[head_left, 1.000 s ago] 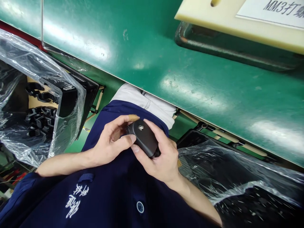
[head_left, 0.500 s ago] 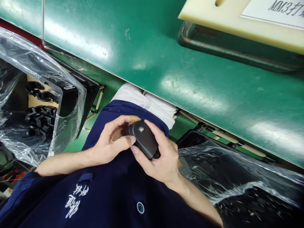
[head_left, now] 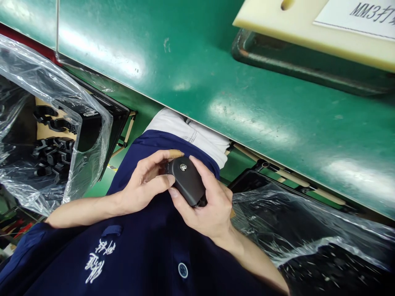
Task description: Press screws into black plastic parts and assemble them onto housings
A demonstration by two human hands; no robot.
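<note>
A black rounded plastic housing with a small round silver emblem near its upper end is held between both hands, in front of my body. My left hand grips its left end, with thumb and forefinger on its edges; a tan covering wraps the forefinger's tip. My right hand is closed around the right side and lower end, its thumb against the near edge. The underside of the housing is hidden, and a dark part shows at its lower right end.
A green worktop runs across the top, bearing a cream board with a paper label over a dark metal frame. On the left, a plastic-lined bin holds several black clamp-like parts. Another plastic-covered bin stands at right.
Both hands keep their hold on the black housing, which barely shifts. The worktop view moves very slightly.
</note>
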